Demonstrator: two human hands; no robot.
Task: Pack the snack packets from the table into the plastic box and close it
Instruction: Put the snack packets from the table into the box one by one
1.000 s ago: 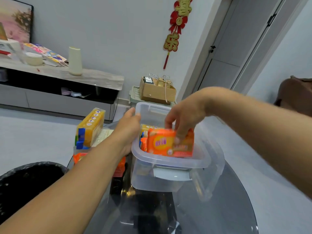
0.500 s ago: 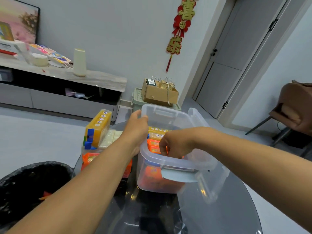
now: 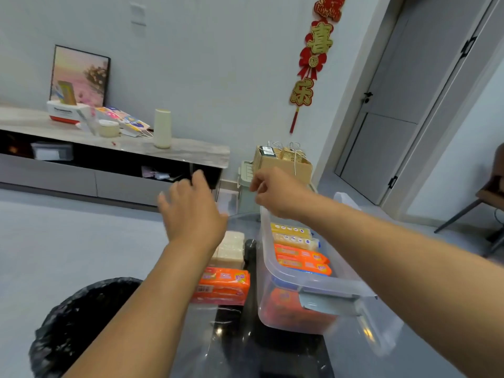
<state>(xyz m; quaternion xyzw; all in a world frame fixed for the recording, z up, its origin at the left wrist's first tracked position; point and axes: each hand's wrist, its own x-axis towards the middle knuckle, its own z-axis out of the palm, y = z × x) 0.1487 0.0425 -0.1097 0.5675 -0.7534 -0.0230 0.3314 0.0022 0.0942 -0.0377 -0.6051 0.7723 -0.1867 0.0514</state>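
The clear plastic box [image 3: 275, 271] stands open on the dark glass table [image 3: 245, 347], with its lid [image 3: 381, 339] hanging off the near right side. Inside it lie yellow packets [image 3: 291, 231] and orange packets [image 3: 301, 254]. Left of the box, on the table, are an orange packet [image 3: 222, 285] and a pale cream packet [image 3: 230, 246]. My left hand [image 3: 191, 211] hovers above these with fingers spread, holding nothing. My right hand [image 3: 275, 193] is at the box's far left corner, with its fingers curled over the rim.
A black bin [image 3: 81, 317] stands at the table's near left. A low cabinet [image 3: 114, 151] with a vase and papers runs along the back wall. A cardboard box [image 3: 283, 162] sits behind the table. At the far right there is a brown chair [image 3: 493, 189].
My left hand has let go of the box's left rim and lifted away to the left. My right hand has come out of the box, leaving the orange packet inside, and moved to the far rim.
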